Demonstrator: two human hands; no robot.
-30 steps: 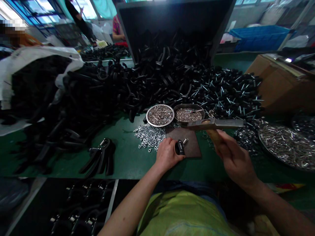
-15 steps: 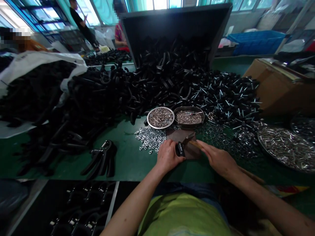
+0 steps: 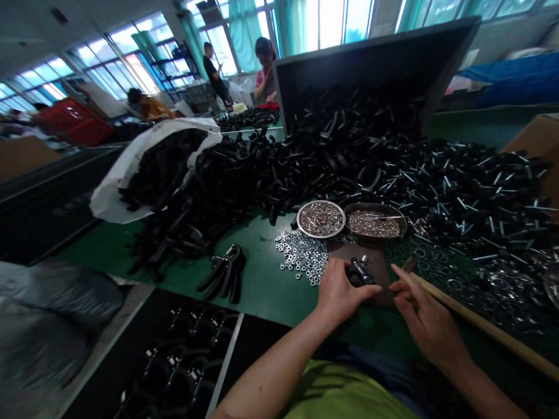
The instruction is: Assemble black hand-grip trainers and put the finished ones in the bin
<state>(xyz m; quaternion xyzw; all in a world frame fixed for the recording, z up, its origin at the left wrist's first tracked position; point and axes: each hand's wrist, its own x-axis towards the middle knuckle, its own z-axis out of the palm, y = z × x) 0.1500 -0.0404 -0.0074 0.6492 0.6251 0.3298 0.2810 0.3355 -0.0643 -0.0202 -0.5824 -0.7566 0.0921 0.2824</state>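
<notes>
My left hand point(image 3: 338, 294) is closed around a black plastic part point(image 3: 361, 272) with a bright metal piece at its top, held over a flat brown block point(image 3: 382, 262). My right hand point(image 3: 430, 326) is beside the block with its fingers stretched out and apart. A hammer with a long wooden handle point(image 3: 484, 321) lies on the table just past those fingers. Left of the block is a spread of small metal nuts point(image 3: 301, 256). Behind it stand a round dish of metal pins point(image 3: 321, 202) and an oval tin of small metal pieces point(image 3: 376, 238).
A large heap of black parts spills from a tipped dark bin point(image 3: 375, 58). Black parts with metal rods point(image 3: 476, 186) and loose rings lie at the right. Assembled black grips point(image 3: 225, 273) rest on the green table at the left, a tray point(image 3: 231, 355) below. Other people are in the background.
My right hand has let go of the hammer, which now lies on the table to the right. The black part in my left hand is turned, showing its metal end. The view has swung left.
</notes>
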